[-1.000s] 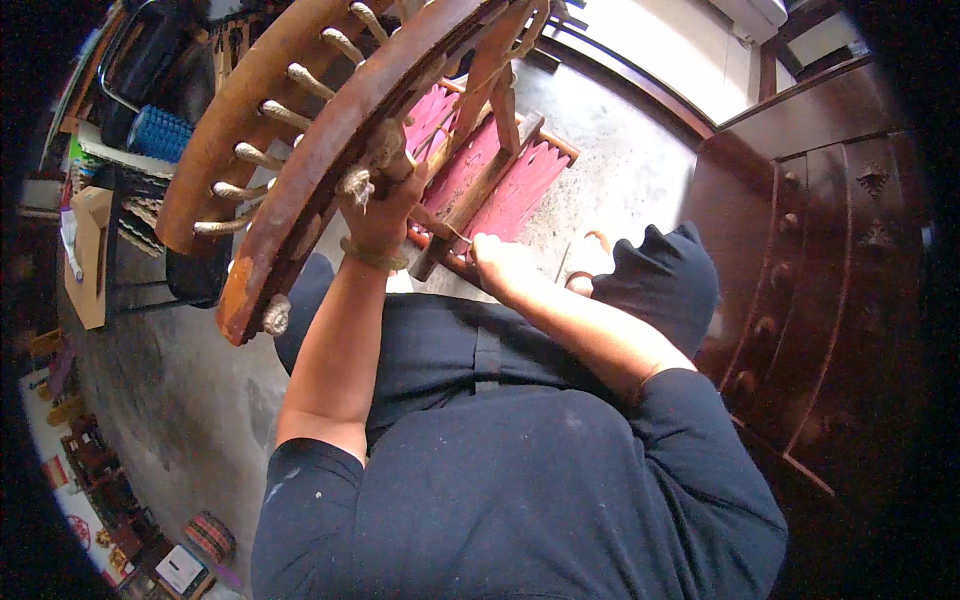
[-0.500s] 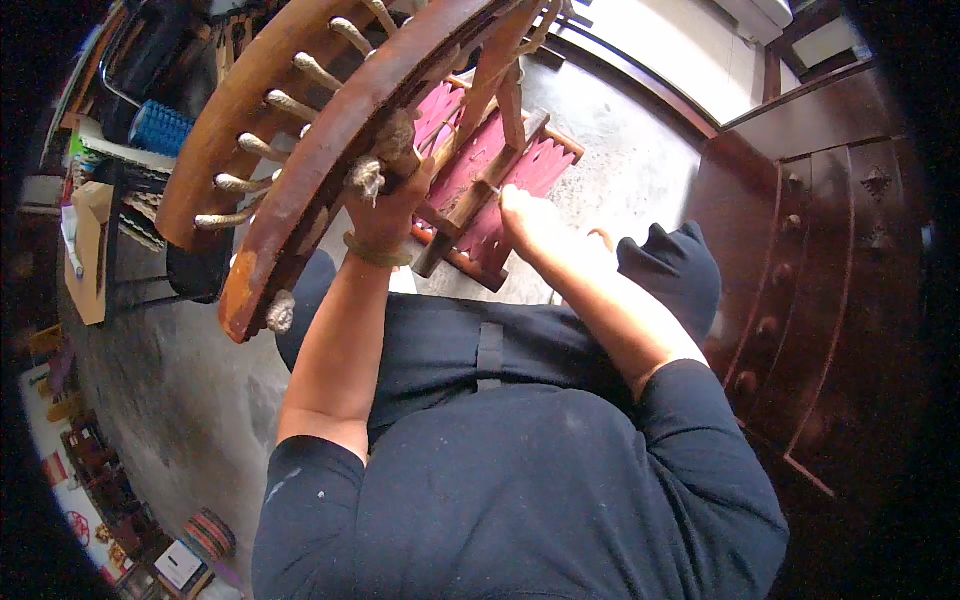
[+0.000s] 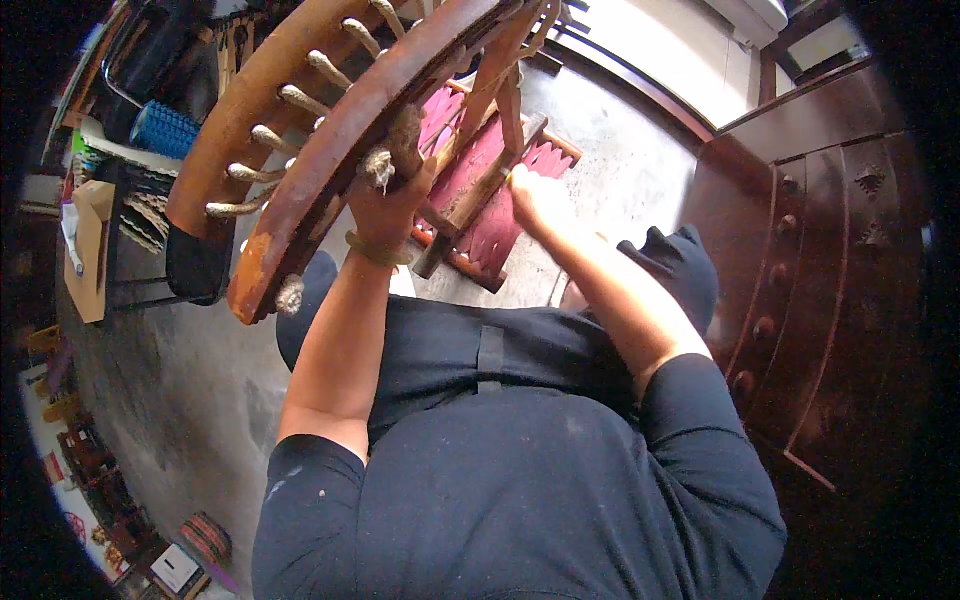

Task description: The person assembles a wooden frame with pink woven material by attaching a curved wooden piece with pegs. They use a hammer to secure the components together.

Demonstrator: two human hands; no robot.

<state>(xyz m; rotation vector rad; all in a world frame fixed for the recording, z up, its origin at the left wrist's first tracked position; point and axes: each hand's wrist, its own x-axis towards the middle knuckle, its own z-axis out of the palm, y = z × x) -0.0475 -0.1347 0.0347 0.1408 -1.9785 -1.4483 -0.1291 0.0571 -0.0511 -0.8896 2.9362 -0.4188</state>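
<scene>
A curved brown wooden frame (image 3: 330, 150) tilts across the upper left, its two rails joined by pale rope loops (image 3: 300, 98). Knotted rope ends (image 3: 378, 165) stick out of the nearer rail's side. My left hand (image 3: 388, 205) is closed on a wooden part of this frame beside a knot; its fingers are partly hidden. Beyond it, my right hand (image 3: 538, 200) is closed at a worn wooden crossbar (image 3: 472, 202). A small light-coloured bit shows at its fingertips, but I cannot make out what it is. Under the crossbar lies a dark red laced panel (image 3: 488, 235).
A dark wooden cabinet (image 3: 800, 290) with round knobs stands close on the right. At the left are a blue ribbed roll (image 3: 163, 130) and a cardboard piece (image 3: 92, 250). A small box (image 3: 178, 570) sits on the grey floor (image 3: 190, 400) at the lower left.
The curved frame has shifted slightly right and up. My right hand has moved a little along the crossbar, rightward and away from my left hand's side. My left hand keeps its hold.
</scene>
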